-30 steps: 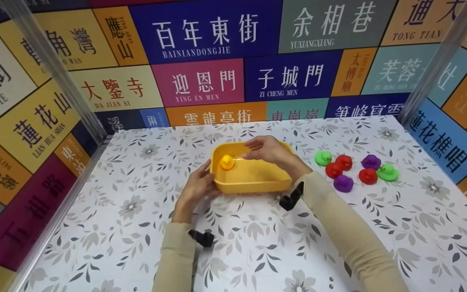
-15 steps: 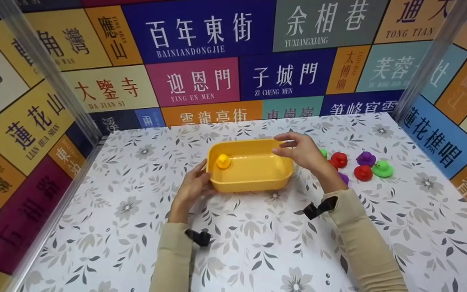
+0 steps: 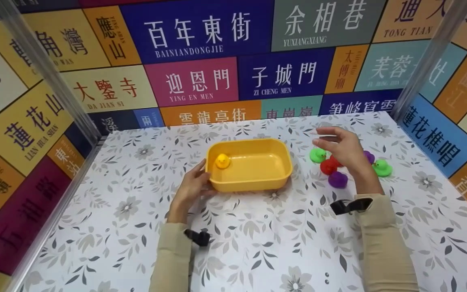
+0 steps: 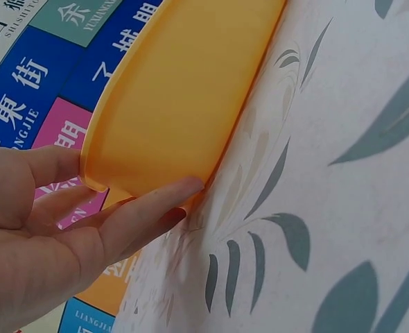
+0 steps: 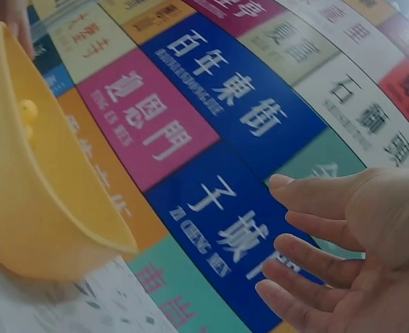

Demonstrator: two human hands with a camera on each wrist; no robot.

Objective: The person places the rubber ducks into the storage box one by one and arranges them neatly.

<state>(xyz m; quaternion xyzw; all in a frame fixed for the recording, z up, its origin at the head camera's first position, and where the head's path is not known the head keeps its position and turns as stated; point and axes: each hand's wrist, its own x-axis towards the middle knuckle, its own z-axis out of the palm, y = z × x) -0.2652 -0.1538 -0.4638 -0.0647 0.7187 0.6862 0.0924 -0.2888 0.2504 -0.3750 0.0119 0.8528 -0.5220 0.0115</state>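
Observation:
My left hand [image 3: 191, 187] grips the left end of a yellow plastic tub [image 3: 253, 184], its fingers [image 4: 149, 214] round the outer corner. A yellow rubber duck [image 3: 223, 161] sits inside the tub at that end. To the right of the tub, my right hand [image 3: 345, 148] hovers above a group of small rubber ducks with loosely spread fingers and holds nothing. In this group I see a green duck [image 3: 318, 155], a red duck [image 3: 328, 166], a purple duck [image 3: 337, 179] and another green duck [image 3: 382, 168]. My right hand and wrist partly cover other ducks.
A white tablecloth [image 3: 233, 243] with grey leaves and flowers covers the table. Behind it stands a wall of coloured sign panels [image 3: 197, 81], with clear posts at the corners. Each wrist wears a black strap mount [image 3: 351, 206].
My right hand has moved right, from above the tub to above the loose ducks. The left hand stays on the tub, and the yellow duck remains inside.

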